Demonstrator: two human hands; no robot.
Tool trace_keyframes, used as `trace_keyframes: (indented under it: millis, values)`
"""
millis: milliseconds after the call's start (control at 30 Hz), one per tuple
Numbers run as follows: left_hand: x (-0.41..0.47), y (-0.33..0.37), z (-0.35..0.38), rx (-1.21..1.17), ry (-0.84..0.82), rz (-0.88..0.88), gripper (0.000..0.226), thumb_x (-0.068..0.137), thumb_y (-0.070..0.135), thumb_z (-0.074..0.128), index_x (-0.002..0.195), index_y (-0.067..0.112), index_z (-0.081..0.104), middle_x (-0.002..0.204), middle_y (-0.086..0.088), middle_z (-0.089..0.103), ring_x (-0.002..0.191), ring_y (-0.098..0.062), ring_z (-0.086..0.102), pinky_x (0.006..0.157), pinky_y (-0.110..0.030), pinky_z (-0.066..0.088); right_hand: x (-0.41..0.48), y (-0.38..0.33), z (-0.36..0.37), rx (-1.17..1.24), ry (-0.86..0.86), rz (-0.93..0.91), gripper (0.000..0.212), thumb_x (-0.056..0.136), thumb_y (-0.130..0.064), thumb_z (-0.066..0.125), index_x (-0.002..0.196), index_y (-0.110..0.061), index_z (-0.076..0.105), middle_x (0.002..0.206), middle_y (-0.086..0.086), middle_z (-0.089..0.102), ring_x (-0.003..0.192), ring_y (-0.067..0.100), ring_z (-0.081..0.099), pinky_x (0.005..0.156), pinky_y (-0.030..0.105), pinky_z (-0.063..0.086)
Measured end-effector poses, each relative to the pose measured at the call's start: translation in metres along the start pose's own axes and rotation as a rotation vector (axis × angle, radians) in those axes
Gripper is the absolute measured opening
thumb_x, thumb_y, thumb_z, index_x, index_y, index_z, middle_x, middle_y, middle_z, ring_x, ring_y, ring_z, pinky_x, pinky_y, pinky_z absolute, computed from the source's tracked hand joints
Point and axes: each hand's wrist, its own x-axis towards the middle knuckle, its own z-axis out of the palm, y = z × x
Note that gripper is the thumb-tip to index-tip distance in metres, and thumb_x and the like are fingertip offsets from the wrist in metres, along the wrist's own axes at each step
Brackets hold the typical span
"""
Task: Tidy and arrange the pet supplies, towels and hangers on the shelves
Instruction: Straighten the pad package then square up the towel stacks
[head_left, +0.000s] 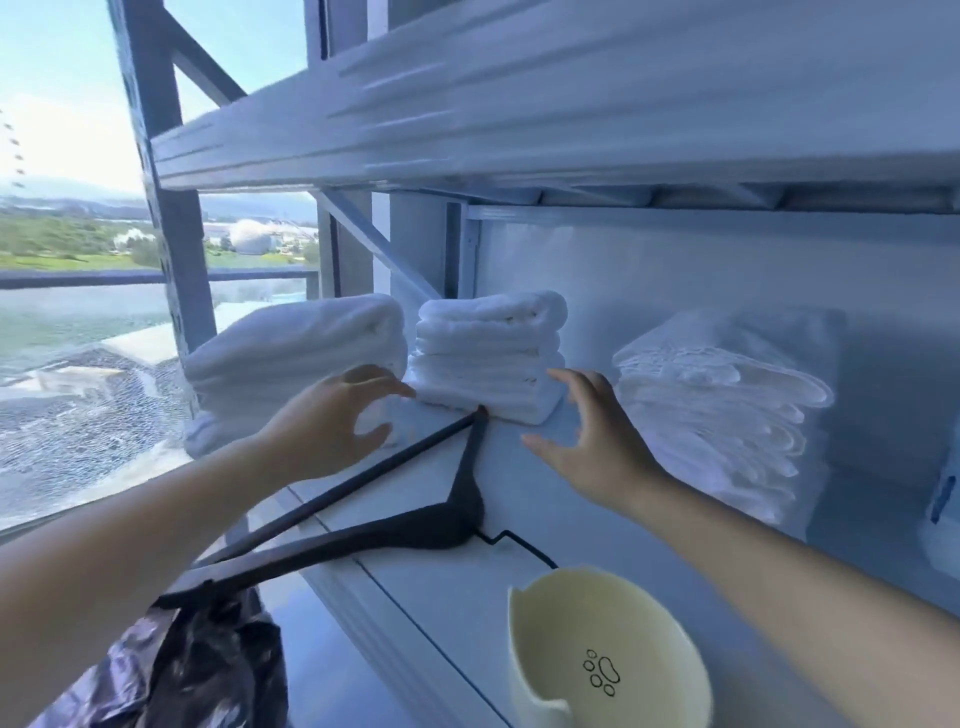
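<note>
Both of the person's hands are up at the middle shelf (441, 597), one on either side of the middle towel stack (491, 353). The left hand (332, 421) has its fingers spread, with the tips at the stack's lower left edge; I cannot tell whether they touch it. The right hand (597, 441) is spread just beside the stack's right side. Neither grip holds anything, and both are open.

A second towel stack (296, 364) sits just to the left, at the shelf's end by the window (78, 260). A white folded pile (727, 410) stands to the right. A black hanger (457, 519) lies flat on the shelf and overhangs its front edge, with one tip against the base of the middle stack. A cream bowl (608, 649) with a paw print sits near the front of the shelf. A black bag (197, 670) lies below.
</note>
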Motion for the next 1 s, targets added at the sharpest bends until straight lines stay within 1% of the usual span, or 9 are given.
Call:
trace_keyframes:
  millis: [167,300,400,500,567,667,733,867,1000]
  values:
    - [-0.014,-0.066,-0.023,0.131,0.120,-0.050,0.044,0.081,0.027,0.067,0.122,0.034,0.054,0.134,0.005,0.048,0.123,-0.018,0.046,0.101,-0.039,0.043,0.051,-0.042,0.048,0.022,-0.044,-0.083,0.066,0.084,-0.032,0.066,0.138,-0.026,0.029,0.139,-0.010,0.024,0.114,-0.005,0.024,0.089,0.011,0.025]
    - [-0.028,-0.113,-0.033,0.214,0.138,-0.090,0.056,0.076,0.030,0.070,0.128,0.034,0.048,0.142,0.001,0.038,0.131,-0.026,0.038,0.099,-0.053,0.042,0.090,-0.069,0.093,-0.032,-0.113,-0.174,0.071,0.082,-0.033,0.068,0.140,-0.025,0.027,0.145,-0.008,0.019,0.128,0.005,0.028,0.094,0.017,0.029]
    - [-0.038,-0.142,-0.034,0.269,0.128,-0.109,0.073,0.071,0.032,0.074,0.135,0.033,0.039,0.149,-0.002,0.028,0.135,-0.028,0.031,0.101,-0.054,0.040,0.117,-0.081,0.122,-0.201,-0.137,-0.288,0.083,0.079,-0.037,0.070,0.144,-0.027,0.020,0.152,-0.003,0.007,0.139,0.016,0.018,0.105,0.034,0.035]
    - [-0.041,-0.170,-0.033,0.290,0.131,-0.111,0.089,0.069,0.039,0.076,0.141,0.038,0.024,0.154,-0.002,0.017,0.140,-0.026,0.020,0.103,-0.052,0.039,0.142,-0.094,0.145,-0.443,-0.157,-0.323,0.101,0.074,-0.049,0.071,0.146,-0.035,0.003,0.153,-0.005,-0.017,0.144,0.023,-0.009,0.111,0.054,0.025]
    - [-0.038,-0.187,-0.030,0.256,0.129,-0.132,0.095,0.068,0.043,0.076,0.143,0.040,0.018,0.153,-0.002,0.014,0.141,-0.027,0.016,0.103,-0.052,0.040,0.156,-0.100,0.158,-0.539,-0.188,-0.297,0.111,0.071,-0.056,0.071,0.144,-0.041,-0.012,0.149,-0.008,-0.031,0.141,0.023,-0.022,0.110,0.060,0.014]
    - [-0.031,-0.203,-0.026,0.174,0.124,-0.155,0.099,0.066,0.046,0.078,0.145,0.037,0.019,0.153,-0.004,0.013,0.140,-0.028,0.015,0.101,-0.050,0.040,0.169,-0.100,0.174,-0.592,-0.231,-0.253,0.121,0.064,-0.061,0.072,0.140,-0.045,-0.020,0.146,-0.010,-0.038,0.137,0.023,-0.033,0.108,0.063,0.012]
    - [-0.025,-0.210,-0.020,0.121,0.102,-0.156,0.100,0.065,0.047,0.080,0.145,0.037,0.020,0.154,-0.003,0.010,0.140,-0.028,0.017,0.101,-0.048,0.040,0.172,-0.093,0.182,-0.641,-0.257,-0.246,0.127,0.060,-0.062,0.074,0.140,-0.044,-0.023,0.148,-0.010,-0.035,0.133,0.024,-0.038,0.109,0.061,0.019]
    - [-0.017,-0.217,0.001,-0.019,0.033,-0.193,0.108,0.059,0.043,0.084,0.144,0.042,0.016,0.154,0.001,0.003,0.136,-0.029,0.026,0.105,-0.043,0.037,0.169,-0.075,0.184,-0.740,-0.258,-0.308,0.134,0.058,-0.058,0.076,0.131,-0.044,-0.036,0.145,-0.010,-0.034,0.133,0.029,-0.038,0.104,0.041,0.038]
    - [-0.019,-0.211,0.021,-0.072,0.103,-0.210,0.107,0.059,0.038,0.084,0.141,0.048,0.016,0.151,0.002,0.002,0.137,-0.029,0.024,0.104,-0.041,0.037,0.166,-0.061,0.182,-0.710,-0.229,-0.348,0.132,0.060,-0.051,0.078,0.129,-0.050,-0.034,0.143,-0.016,-0.032,0.135,0.022,-0.032,0.094,0.033,0.045]
